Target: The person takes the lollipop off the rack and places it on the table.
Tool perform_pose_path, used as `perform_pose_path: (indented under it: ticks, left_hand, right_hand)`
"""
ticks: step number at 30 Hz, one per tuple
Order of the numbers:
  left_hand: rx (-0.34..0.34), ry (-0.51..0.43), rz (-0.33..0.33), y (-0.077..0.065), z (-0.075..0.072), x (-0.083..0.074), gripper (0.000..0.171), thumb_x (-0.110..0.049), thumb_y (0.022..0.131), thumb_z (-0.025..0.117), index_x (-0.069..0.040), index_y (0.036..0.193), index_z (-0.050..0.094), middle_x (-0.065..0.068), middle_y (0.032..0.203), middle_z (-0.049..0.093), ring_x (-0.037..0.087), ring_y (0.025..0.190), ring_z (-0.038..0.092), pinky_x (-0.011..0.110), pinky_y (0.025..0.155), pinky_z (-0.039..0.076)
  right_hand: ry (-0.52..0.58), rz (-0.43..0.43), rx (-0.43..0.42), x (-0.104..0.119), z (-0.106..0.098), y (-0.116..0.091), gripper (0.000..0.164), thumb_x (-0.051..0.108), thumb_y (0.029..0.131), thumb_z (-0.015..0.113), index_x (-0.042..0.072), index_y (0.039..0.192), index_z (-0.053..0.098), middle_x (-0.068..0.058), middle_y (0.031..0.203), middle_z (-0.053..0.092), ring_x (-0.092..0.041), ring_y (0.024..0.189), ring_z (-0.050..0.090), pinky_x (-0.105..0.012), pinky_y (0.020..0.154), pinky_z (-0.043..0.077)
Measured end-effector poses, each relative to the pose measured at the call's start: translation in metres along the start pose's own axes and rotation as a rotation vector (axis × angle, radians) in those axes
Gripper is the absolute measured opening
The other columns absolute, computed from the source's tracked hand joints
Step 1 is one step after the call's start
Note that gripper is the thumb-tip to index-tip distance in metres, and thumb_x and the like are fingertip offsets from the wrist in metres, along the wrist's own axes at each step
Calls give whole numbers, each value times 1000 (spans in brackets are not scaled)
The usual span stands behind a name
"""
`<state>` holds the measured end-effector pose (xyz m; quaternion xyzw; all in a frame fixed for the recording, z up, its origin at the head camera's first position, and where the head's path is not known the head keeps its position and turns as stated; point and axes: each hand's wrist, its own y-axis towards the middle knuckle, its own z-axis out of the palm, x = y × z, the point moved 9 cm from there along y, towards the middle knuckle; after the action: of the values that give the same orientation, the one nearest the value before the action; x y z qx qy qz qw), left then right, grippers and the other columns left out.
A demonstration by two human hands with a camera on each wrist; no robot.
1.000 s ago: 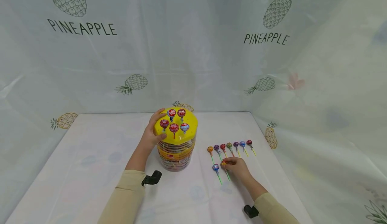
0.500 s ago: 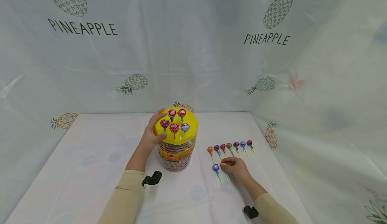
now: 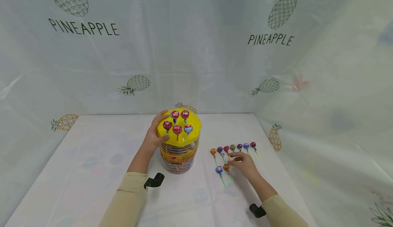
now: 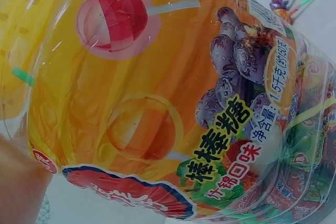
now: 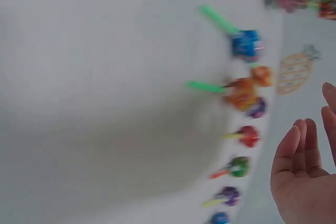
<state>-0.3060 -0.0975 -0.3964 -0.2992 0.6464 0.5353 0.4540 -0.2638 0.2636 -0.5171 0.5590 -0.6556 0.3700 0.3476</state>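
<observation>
A clear lollipop jar [image 3: 178,165] with a yellow lid [image 3: 194,124] stands on the table. My left hand [image 3: 151,136] grips the lid's left side, thumb in front and fingers behind. Several wrapped lollipops poke up through the lid. The left wrist view is filled by the jar's orange label [image 4: 173,66]. To the right, an orange-wrapped lollipop [image 3: 226,167] with a green stick lies beside a blue-wrapped lollipop [image 3: 219,169]. My right hand [image 3: 244,165] hovers just above and right of the orange one, holding nothing; its fingers look loosely extended in the right wrist view.
Behind that pair, a row of several lollipops lies on the white-covered table [image 3: 101,172], running from an orange one [image 3: 213,151] to a dark red one [image 3: 253,144]. A pineapple-print curtain [image 3: 196,49] hangs behind the table and along its sides.
My right hand has let go of the orange-wrapped lollipop, which stays on the table, and has lifted slightly up and to the right. My left hand stays on the lid.
</observation>
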Motion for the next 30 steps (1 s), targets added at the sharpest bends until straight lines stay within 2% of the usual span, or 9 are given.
perform_pose_path:
  ticks: [2,6,11,15,18,25,30]
  left_hand:
    - [0,2,-1,0,0,1,65,-40,85,73,-23,141,45,-6,159,19,29,137,34,23,98,45]
    - [-1,-1,-4,0,0,1,65,-40,84,74,-24,141,45,-9,158,20,29,136,35,24,98,45]
    - [2,-8,-7,0,1,2,63,-37,86,73,-25,141,45,-11,158,20,28,136,34,24,98,45]
    - [3,-11,0,0,1,4,64,-37,87,72,-22,142,44,-10,158,20,28,137,33,24,99,44]
    - [5,-10,4,0,0,4,63,-36,87,72,-21,142,44,-7,159,18,28,138,32,24,99,44]
    - [4,-11,6,-1,0,3,59,-37,87,72,-28,140,46,-9,159,18,29,138,32,24,100,44]
    - [1,-8,5,-2,0,3,60,-39,87,72,-27,140,46,-4,160,17,30,138,31,23,100,43]
  right_hand:
    - [19,-66,9,21,-2,-2,30,7,85,75,2,114,69,-13,109,64,-22,91,59,-29,70,51]
    - [94,-192,42,67,-4,-7,28,4,86,73,2,114,69,-16,108,64,-23,88,61,-28,73,55]
    - [187,-275,75,117,-2,-16,26,6,85,74,4,111,70,-17,105,64,-23,83,64,-29,71,55]
    - [264,-344,67,151,1,-25,26,9,85,76,4,109,70,-14,108,63,-23,88,62,-28,72,56]
    - [320,-434,76,176,8,-33,25,6,84,75,0,108,70,-14,107,62,-25,91,59,-26,75,56]
    - [363,-630,129,216,32,-52,21,-2,84,73,-2,105,70,-14,106,62,-29,94,55,-28,82,53]
    - [427,-650,133,231,43,-59,25,-3,84,72,-2,109,70,-13,107,64,-31,97,58,-33,88,52]
